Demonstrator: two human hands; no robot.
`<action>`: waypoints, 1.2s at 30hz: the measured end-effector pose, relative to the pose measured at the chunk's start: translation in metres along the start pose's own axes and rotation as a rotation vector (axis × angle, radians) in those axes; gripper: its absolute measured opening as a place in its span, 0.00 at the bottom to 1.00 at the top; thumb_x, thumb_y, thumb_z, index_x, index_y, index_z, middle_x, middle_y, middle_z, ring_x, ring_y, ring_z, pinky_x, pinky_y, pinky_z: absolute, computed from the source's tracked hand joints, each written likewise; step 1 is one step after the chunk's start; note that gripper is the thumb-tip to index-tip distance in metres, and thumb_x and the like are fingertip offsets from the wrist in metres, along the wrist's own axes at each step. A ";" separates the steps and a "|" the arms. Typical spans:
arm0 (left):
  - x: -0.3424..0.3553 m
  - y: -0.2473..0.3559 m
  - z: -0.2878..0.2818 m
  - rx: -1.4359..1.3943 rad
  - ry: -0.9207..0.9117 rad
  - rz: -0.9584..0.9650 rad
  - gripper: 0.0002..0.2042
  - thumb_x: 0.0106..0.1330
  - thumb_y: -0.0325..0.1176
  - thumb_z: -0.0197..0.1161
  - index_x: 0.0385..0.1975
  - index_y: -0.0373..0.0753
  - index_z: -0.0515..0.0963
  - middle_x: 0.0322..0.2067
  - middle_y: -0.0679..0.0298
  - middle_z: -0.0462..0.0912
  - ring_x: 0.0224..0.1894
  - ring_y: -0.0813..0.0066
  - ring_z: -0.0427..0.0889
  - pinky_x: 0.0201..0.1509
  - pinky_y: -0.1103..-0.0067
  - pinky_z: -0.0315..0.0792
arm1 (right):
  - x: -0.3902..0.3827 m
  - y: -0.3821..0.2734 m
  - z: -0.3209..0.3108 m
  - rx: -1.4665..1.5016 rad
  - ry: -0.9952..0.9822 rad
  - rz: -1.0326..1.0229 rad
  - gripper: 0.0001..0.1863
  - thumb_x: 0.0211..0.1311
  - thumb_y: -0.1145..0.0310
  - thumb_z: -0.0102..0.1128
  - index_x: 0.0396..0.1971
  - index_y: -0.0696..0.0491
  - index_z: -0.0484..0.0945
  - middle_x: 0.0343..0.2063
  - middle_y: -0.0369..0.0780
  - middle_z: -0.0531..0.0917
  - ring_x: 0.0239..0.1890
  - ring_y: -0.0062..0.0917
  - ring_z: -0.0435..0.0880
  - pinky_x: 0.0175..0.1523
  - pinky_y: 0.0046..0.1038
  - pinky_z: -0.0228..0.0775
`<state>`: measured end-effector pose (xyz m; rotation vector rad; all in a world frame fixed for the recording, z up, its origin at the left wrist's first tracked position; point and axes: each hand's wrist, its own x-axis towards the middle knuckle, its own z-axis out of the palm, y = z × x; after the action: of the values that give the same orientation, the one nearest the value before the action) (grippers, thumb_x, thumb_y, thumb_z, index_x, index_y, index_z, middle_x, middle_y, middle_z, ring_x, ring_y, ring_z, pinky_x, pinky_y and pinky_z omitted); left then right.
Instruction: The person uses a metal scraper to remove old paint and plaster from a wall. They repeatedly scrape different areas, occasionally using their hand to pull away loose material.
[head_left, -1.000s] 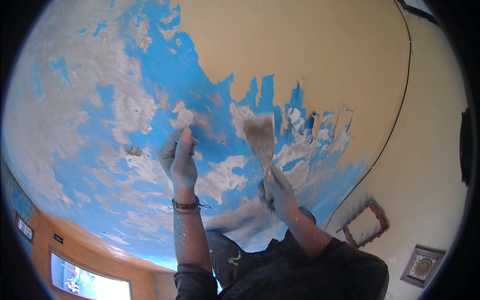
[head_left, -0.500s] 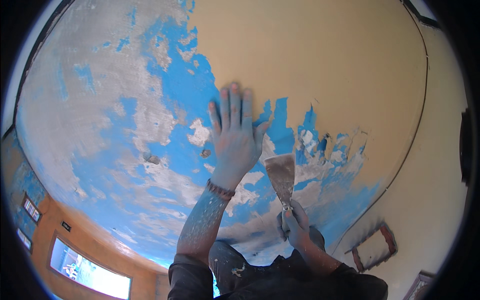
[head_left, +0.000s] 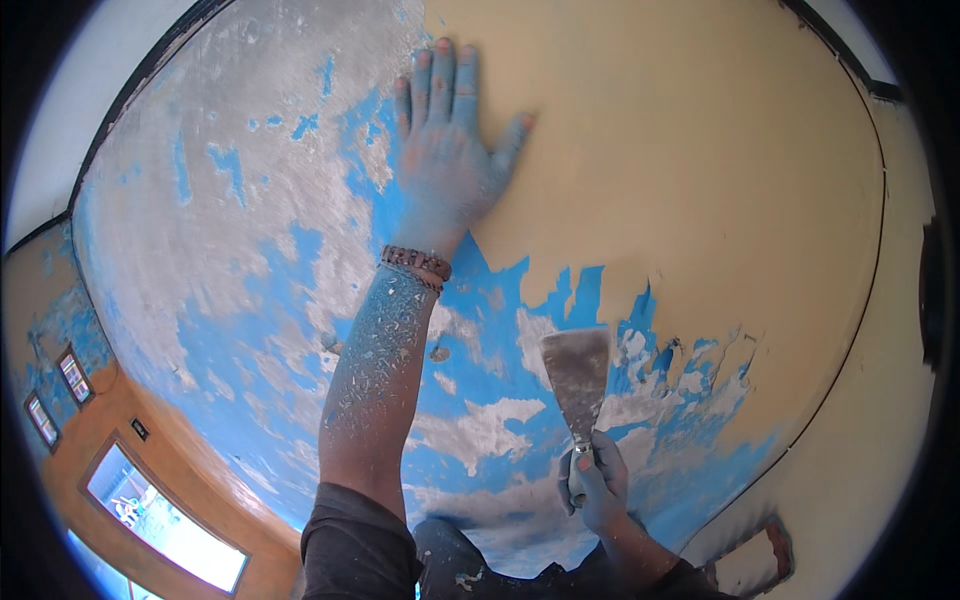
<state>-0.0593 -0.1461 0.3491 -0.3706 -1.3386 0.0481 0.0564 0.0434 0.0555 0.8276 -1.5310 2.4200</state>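
My left hand (head_left: 445, 165) lies flat against the wall (head_left: 660, 160), fingers stretched and thumb out, across the border between tan paint and scraped blue and grey patches. It holds nothing. Dust coats the hand, and pale flakes cling to the forearm below the beaded bracelet (head_left: 416, 264). Lower and to the right, my right hand (head_left: 597, 483) is wrapped round the handle of a putty knife (head_left: 578, 375). Its wide, dirty blade points up, in front of the blue patches; whether it touches the wall I cannot tell. Jagged paint edges (head_left: 690, 350) run to the right of the blade.
At the lower left, a bright window opening (head_left: 165, 515) sits in an orange wall (head_left: 125, 400), with two small openings above it. A broken-edged recess (head_left: 755, 560) is in the pale side wall at lower right. A dark cable (head_left: 868, 330) runs along the right corner.
My left hand has slid up the wall, a little leftward, stretching the arm. My right hand still grips the putty knife, which sits slightly lower and further right in view. The view has shifted.
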 end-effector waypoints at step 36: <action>-0.179 0.098 -0.112 -0.574 -0.305 -0.970 0.15 0.62 0.31 0.62 0.43 0.36 0.65 0.23 0.68 0.75 0.18 0.91 0.66 0.16 0.92 0.58 | 0.010 -0.036 -0.191 -0.726 1.041 -0.577 0.10 0.59 0.69 0.59 0.39 0.56 0.77 0.37 0.39 0.79 0.35 0.21 0.75 0.41 0.22 0.68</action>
<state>0.0219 -0.1236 0.1322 -0.1563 -1.7037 -1.1424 -0.0070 0.2249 0.0278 -0.1539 -1.2702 1.2917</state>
